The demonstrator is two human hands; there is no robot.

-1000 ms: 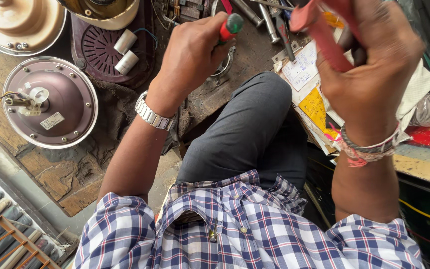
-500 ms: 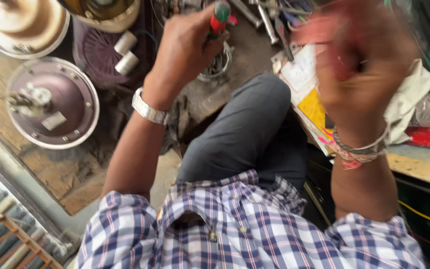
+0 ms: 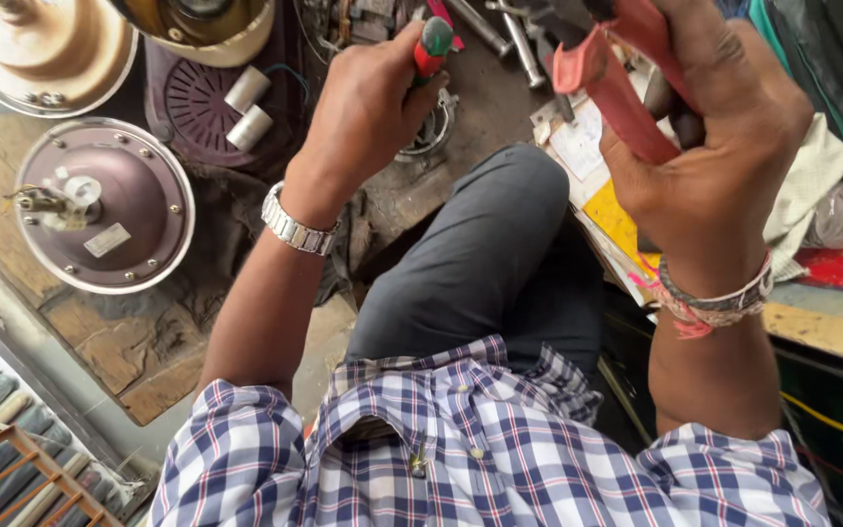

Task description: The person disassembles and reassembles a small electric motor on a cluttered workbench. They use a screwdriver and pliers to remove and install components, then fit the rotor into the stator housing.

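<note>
Gripping a red-and-green screwdriver [image 3: 431, 44] in my left hand [image 3: 368, 107], I clench red-handled pliers [image 3: 612, 83] in my right hand [image 3: 709, 146], raised beside it.

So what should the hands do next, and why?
Probably lower the right hand with the red pliers toward the metal part by the left hand. The left already grips a screwdriver down at that part, while the pliers are held up above the knee, away from it.
</note>
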